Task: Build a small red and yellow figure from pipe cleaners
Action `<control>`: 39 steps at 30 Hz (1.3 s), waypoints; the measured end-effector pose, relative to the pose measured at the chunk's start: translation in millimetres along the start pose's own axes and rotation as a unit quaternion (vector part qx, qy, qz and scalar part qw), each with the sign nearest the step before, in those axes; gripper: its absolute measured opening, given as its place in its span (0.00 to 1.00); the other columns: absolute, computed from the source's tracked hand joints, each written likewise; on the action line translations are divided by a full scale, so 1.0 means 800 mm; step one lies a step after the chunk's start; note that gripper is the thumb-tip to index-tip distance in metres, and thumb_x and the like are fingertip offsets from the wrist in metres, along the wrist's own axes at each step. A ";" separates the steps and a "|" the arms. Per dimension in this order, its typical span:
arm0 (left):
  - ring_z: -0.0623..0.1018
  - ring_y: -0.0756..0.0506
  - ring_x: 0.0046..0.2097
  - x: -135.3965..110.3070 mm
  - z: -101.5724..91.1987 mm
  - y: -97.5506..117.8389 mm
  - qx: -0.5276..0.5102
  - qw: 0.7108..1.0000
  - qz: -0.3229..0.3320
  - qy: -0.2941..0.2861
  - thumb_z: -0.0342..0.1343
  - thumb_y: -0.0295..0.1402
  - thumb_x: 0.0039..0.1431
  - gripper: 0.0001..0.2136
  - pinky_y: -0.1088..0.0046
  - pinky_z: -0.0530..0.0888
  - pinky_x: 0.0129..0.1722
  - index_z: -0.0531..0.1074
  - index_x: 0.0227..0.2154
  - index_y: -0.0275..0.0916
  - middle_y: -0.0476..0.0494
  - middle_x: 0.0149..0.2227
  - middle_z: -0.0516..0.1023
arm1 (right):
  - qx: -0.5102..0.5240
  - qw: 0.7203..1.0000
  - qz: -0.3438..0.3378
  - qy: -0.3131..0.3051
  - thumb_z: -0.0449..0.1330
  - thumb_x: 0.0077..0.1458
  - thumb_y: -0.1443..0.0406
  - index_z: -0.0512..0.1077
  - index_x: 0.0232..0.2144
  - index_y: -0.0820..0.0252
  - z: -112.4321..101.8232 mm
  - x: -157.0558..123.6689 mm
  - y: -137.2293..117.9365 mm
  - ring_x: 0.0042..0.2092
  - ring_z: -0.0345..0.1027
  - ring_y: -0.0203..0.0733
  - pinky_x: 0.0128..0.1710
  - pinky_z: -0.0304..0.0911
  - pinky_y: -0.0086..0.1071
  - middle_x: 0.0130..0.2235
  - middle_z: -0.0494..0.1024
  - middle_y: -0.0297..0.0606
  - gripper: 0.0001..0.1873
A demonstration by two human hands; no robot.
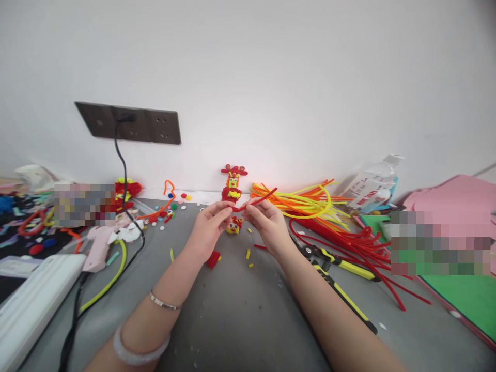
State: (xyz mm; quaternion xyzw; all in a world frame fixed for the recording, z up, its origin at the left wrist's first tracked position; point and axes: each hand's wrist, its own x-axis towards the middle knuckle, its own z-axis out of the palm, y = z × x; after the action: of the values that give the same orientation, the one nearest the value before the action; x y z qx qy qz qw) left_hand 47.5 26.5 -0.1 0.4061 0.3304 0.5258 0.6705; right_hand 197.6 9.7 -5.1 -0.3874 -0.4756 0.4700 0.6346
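Between my two hands a short red pipe cleaner (267, 196) is stretched above the grey table. My left hand (212, 223) pinches its left end, while my right hand (267, 221) grips it nearer the middle, the free end sticking out up and right. Just behind stands a red and yellow pipe-cleaner figure (233, 187) with googly eyes and a red hat, against the wall. Below my fingers lies a smaller red and yellow head (234, 226) with eyes, partly hidden by my hands. A red piece (211, 260) rests beside my left wrist.
Yellow and orange pipe cleaners (306, 201) and red ones (356, 250) lie to the right, near yellow-black wire pliers (341, 266). A plastic bottle (374, 183) stands behind. At left are a pink glue gun (98, 248), its black cord (123, 170) and a white case (39, 299).
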 end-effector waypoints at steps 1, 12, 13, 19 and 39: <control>0.72 0.52 0.27 -0.001 0.000 -0.001 0.040 0.999 0.010 -0.007 0.67 0.34 0.45 0.08 0.75 0.68 0.28 0.80 0.29 0.39 0.50 0.23 0.74 | 0.008 1.000 -0.001 0.009 0.68 0.47 0.55 0.73 0.31 0.57 -0.001 0.001 0.001 0.32 0.70 0.37 0.35 0.67 0.31 0.32 0.77 0.34 0.13; 0.70 0.49 0.27 -0.008 0.004 -0.001 0.235 0.964 0.096 -0.082 0.64 0.36 0.50 0.05 0.73 0.64 0.26 0.80 0.27 0.40 0.47 0.24 0.76 | 0.010 1.000 0.011 -0.027 0.68 0.49 0.59 0.77 0.34 0.56 -0.008 0.004 0.009 0.34 0.71 0.37 0.39 0.66 0.31 0.31 0.78 0.33 0.10; 0.69 0.49 0.26 -0.007 0.003 -0.001 0.228 0.966 0.090 -0.080 0.64 0.36 0.50 0.06 0.74 0.64 0.26 0.79 0.27 0.40 0.48 0.24 0.75 | 0.016 0.999 0.013 -0.034 0.68 0.49 0.59 0.77 0.34 0.56 -0.008 0.004 0.008 0.34 0.70 0.36 0.39 0.66 0.31 0.30 0.78 0.32 0.10; 0.67 0.52 0.24 -0.007 0.005 -0.002 0.144 0.987 0.033 -0.070 0.64 0.42 0.50 0.11 0.76 0.62 0.24 0.75 0.27 0.39 0.52 0.23 0.70 | 0.069 0.994 0.044 -0.067 0.68 0.50 0.59 0.75 0.34 0.56 -0.005 0.001 -0.001 0.35 0.67 0.35 0.38 0.65 0.29 0.31 0.75 0.32 0.10; 0.66 0.54 0.26 -0.006 0.008 0.000 -0.024 1.000 0.001 0.007 0.70 0.41 0.43 0.16 0.79 0.65 0.27 0.72 0.30 0.39 0.54 0.23 0.68 | 0.107 0.986 0.083 -0.094 0.68 0.49 0.60 0.73 0.31 0.57 0.000 -0.003 -0.005 0.29 0.61 0.32 0.31 0.62 0.28 0.30 0.71 0.31 0.10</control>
State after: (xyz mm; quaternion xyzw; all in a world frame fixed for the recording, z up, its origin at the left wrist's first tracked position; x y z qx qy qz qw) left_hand 51.7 20.4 2.9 0.3866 0.3221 0.5372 0.6769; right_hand 198.0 6.7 -1.4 -0.3100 -0.4459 0.6037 0.5837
